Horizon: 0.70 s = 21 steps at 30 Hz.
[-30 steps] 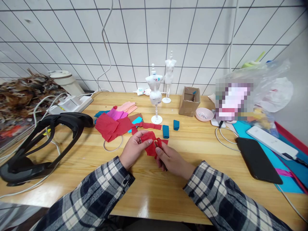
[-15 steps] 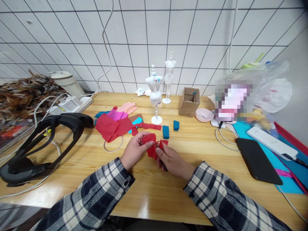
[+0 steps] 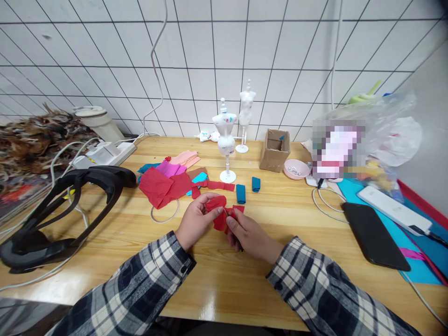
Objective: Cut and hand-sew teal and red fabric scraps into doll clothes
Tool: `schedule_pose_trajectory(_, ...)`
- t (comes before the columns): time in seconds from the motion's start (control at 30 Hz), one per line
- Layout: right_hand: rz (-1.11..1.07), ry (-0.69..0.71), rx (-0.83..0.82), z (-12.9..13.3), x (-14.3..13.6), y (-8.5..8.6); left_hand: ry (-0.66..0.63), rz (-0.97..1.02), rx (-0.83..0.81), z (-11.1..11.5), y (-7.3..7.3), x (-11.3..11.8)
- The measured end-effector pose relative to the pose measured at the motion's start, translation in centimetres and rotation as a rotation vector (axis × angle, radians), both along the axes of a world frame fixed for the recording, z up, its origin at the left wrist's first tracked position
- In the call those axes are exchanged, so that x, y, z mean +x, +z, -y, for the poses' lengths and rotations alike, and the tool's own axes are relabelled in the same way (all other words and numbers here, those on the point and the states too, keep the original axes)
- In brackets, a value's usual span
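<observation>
Above the wooden table (image 3: 196,289), a piece of red fabric (image 3: 220,221) between two hands.

Its left part lies between the left hand's (image 3: 198,217) thumb, pressed on the near face, and the fingers behind its upper left edge, pinching it. Beside that thumb's tip, at the fabric's right part, the right hand (image 3: 245,231) pinches a thin, dark-ended tool (image 3: 227,213) between thumb and forefinger, its tip against the fabric; the other fingers curl underneath, partly hidden. Beyond the fingertips lie a red strip (image 3: 220,185) and two blue rolls (image 3: 241,193) (image 3: 256,184).
</observation>
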State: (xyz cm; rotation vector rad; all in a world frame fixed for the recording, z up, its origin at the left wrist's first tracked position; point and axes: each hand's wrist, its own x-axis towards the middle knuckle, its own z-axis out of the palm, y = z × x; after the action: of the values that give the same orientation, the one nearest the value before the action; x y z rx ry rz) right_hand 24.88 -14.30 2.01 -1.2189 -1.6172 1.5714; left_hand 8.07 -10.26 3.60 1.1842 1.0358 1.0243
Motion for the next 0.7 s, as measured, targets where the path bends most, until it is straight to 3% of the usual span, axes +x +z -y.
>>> schedule_pose_trajectory(0.23, -0.002, 0.001, 0.005, 0.05, 0.02, -0.18, 0.027, 0.009, 0.001, -0.25, -0.15, -0.10)
schedule_pose_trajectory(0.7, 0.035, -0.033, 0.039, 0.07, -0.07, -0.45, -0.113, 0.013, -0.032, 0.04, -0.17, 0.13)
